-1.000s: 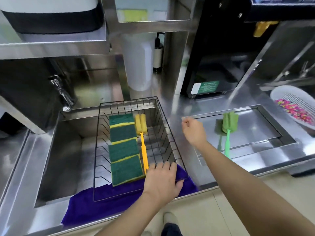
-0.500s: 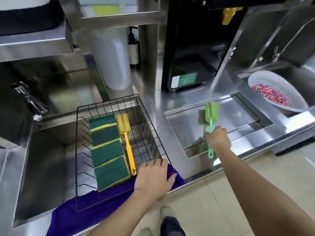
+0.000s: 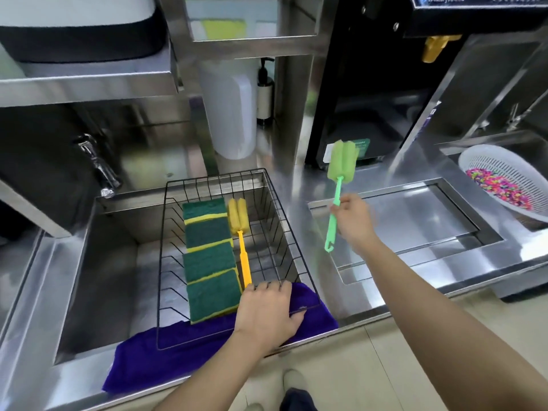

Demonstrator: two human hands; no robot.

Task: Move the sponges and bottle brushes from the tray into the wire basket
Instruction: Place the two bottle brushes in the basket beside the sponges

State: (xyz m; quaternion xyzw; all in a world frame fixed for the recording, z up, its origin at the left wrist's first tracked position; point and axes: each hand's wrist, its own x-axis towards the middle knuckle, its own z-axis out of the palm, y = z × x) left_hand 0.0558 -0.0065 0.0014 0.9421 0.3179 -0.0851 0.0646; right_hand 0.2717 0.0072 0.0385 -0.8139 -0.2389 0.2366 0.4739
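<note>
My right hand [image 3: 353, 221] grips the handle of a green bottle brush [image 3: 341, 161] and holds it in the air, foam head up, above the left edge of the steel tray [image 3: 415, 221]. The black wire basket [image 3: 275, 209] sits in the sink to the left. Inside it lie several green and yellow sponges [image 3: 209, 256] in a row, with a yellow bottle brush [image 3: 241, 232] beside them. My left hand [image 3: 267, 312] rests on the basket's near right corner, fingers curled over the rim.
A purple cloth [image 3: 178, 354] lies under the basket's front. A faucet [image 3: 98, 164] stands at the sink's left. A white colander [image 3: 504, 179] of coloured beads sits at the far right. A black machine [image 3: 370, 84] and a white container [image 3: 234, 114] stand behind.
My right hand closed on the green bottle brush in the tray, lifted it out and carried it left toward the basket. My left hand has stayed on the basket's rim.
</note>
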